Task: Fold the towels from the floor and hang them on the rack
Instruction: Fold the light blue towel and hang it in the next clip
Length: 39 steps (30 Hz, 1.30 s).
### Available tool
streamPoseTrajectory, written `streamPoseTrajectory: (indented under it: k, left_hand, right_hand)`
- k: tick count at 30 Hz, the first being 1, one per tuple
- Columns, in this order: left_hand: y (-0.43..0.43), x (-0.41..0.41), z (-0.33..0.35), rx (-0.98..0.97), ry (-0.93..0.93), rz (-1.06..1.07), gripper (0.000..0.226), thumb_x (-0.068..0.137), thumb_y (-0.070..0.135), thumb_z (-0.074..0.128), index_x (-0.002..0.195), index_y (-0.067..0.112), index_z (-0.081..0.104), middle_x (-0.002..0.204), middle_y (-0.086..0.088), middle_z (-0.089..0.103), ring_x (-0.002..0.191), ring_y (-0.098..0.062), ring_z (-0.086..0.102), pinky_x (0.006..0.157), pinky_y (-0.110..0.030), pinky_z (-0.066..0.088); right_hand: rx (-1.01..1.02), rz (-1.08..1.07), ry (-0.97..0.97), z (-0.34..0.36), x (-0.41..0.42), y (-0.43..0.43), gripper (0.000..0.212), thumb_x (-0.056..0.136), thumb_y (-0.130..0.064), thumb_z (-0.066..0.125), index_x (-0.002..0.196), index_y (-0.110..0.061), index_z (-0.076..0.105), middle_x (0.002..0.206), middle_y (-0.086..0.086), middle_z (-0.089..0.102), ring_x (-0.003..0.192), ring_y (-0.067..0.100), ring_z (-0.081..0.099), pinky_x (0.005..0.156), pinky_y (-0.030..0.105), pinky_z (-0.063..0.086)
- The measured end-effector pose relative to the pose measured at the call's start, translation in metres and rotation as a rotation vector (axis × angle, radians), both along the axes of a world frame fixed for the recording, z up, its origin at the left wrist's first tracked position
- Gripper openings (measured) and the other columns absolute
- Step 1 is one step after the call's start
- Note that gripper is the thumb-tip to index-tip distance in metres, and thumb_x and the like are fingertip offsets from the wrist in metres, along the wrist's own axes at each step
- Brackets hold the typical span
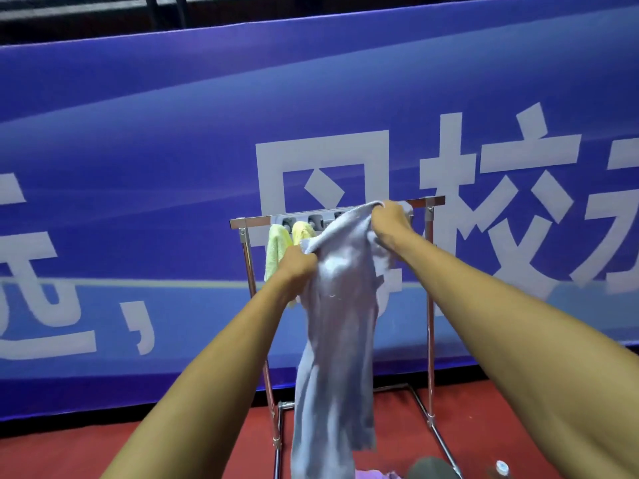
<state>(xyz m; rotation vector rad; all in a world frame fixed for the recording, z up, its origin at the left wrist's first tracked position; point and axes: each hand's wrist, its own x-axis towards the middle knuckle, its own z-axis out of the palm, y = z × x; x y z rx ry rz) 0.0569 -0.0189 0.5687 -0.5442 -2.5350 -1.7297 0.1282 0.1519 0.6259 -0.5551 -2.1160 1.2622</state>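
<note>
From my console the large towel point(339, 305) reads as pale grey with a faint lilac cast, plain all over. Of the two small ones, the green towel point(275, 250) is a washed-out lime and the yellow towel point(302, 231) a soft butter shade, and both are plain. The rack point(429, 305) is bright chrome silver, and its hook strip point(301, 217) is light grey with dark hooks. Behind it the banner point(138, 167) runs deep blue, turning violet toward the top, with a lighter blue band low down and big white characters point(321, 146). The floor point(397, 426) is red. At the bottom edge I see a purple cloth point(371, 474) and a whitish bottle cap point(501, 466).
</note>
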Motion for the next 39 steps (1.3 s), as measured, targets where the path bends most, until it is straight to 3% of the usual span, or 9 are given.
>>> streamPoseTrajectory:
  k: [2, 6, 11, 17, 20, 24, 29, 34, 39]
  left_hand:
    - [0.007, 0.003, 0.003, 0.106, -0.029, -0.048, 0.021, 0.097, 0.022, 0.048, 0.106, 0.014, 0.066, 0.098, -0.009, 0.07, 0.091, -0.029, 0.068, 0.076, -0.039, 0.059]
    - [0.0, -0.007, 0.02, 0.292, -0.034, 0.052, 0.028, 0.078, 0.029, 0.051, 0.102, 0.018, 0.062, 0.099, -0.01, 0.072, 0.096, -0.03, 0.071, 0.084, -0.047, 0.061]
    - [-0.024, -0.017, 0.025, 0.284, -0.174, 0.127, 0.06, 0.071, 0.064, 0.054, 0.117, 0.027, 0.066, 0.115, -0.004, 0.072, 0.099, -0.026, 0.068, 0.089, -0.043, 0.057]
    - [-0.026, -0.012, 0.017, 0.231, -0.516, -0.08, 0.096, 0.053, 0.097, 0.051, 0.123, 0.034, 0.063, 0.113, -0.008, 0.073, 0.093, -0.029, 0.073, 0.064, -0.039, 0.06]
    - [-0.022, -0.012, 0.025, 0.147, -0.599, -0.131, 0.06, 0.072, 0.075, 0.055, 0.085, 0.018, 0.066, 0.078, -0.007, 0.073, 0.069, -0.024, 0.068, 0.06, -0.028, 0.051]
    - [-0.023, -0.004, 0.037, 0.276, -0.545, -0.277, 0.039, 0.075, 0.043, 0.082, 0.101, 0.016, 0.074, 0.1, -0.008, 0.077, 0.084, -0.027, 0.073, 0.077, -0.037, 0.059]
    - [-0.032, -0.01, 0.009, -0.216, -0.386, -0.408, 0.072, 0.064, 0.02, 0.092, 0.125, -0.003, 0.061, 0.112, -0.02, 0.07, 0.1, -0.033, 0.068, 0.094, -0.05, 0.054]
    - [-0.028, -0.015, 0.003, 0.285, -0.236, -0.219, 0.047, 0.087, 0.027, 0.075, 0.129, 0.012, 0.06, 0.115, -0.018, 0.073, 0.093, -0.028, 0.075, 0.079, -0.044, 0.062]
    - [-0.022, 0.028, -0.055, -0.08, -0.662, -0.367, 0.086, 0.081, 0.087, 0.041, 0.11, 0.011, 0.07, 0.103, -0.013, 0.076, 0.096, -0.027, 0.073, 0.087, -0.044, 0.059]
  right_hand:
    - [-0.356, 0.245, -0.091, -0.021, -0.004, -0.007, 0.05, 0.103, -0.038, 0.04, 0.132, 0.0, 0.057, 0.115, 0.018, 0.069, 0.099, 0.034, 0.069, 0.081, 0.041, 0.057]
    - [0.091, 0.466, -0.451, -0.03, 0.0, -0.007, 0.097, 0.062, -0.097, 0.05, 0.097, -0.007, 0.064, 0.089, 0.009, 0.067, 0.076, 0.024, 0.063, 0.069, 0.033, 0.046]
    - [0.594, 0.354, -0.658, -0.01, 0.012, 0.013, 0.039, 0.064, -0.043, 0.087, 0.075, -0.014, 0.064, 0.075, 0.004, 0.063, 0.06, 0.02, 0.055, 0.054, 0.026, 0.042]
    - [-0.384, 0.517, -0.166, -0.019, 0.01, 0.023, 0.022, 0.083, -0.017, 0.069, 0.103, -0.008, 0.068, 0.094, 0.014, 0.069, 0.079, 0.029, 0.067, 0.076, 0.042, 0.057]
    - [-0.426, 0.609, -0.291, -0.036, 0.017, 0.022, 0.032, 0.091, -0.011, 0.065, 0.121, 0.0, 0.065, 0.104, 0.019, 0.07, 0.091, 0.031, 0.067, 0.09, 0.051, 0.057]
    - [-0.734, 0.564, 0.019, -0.032, 0.01, 0.032, 0.056, 0.089, -0.05, 0.07, 0.122, -0.005, 0.066, 0.113, 0.015, 0.073, 0.099, 0.028, 0.072, 0.093, 0.044, 0.056]
    - [-0.346, 0.754, -0.633, -0.038, 0.021, 0.032, 0.106, 0.054, -0.096, 0.056, 0.113, -0.009, 0.065, 0.095, 0.014, 0.068, 0.09, 0.028, 0.068, 0.079, 0.038, 0.058]
    - [-0.86, 0.836, 0.177, -0.028, 0.018, 0.036, 0.079, 0.07, -0.042, 0.086, 0.133, -0.004, 0.059, 0.12, 0.019, 0.07, 0.111, 0.033, 0.069, 0.101, 0.05, 0.053]
    - [-0.333, 0.761, -0.602, -0.078, 0.026, 0.015, 0.024, 0.086, -0.01, 0.077, 0.104, 0.004, 0.069, 0.092, 0.017, 0.076, 0.08, 0.023, 0.076, 0.07, 0.036, 0.063]
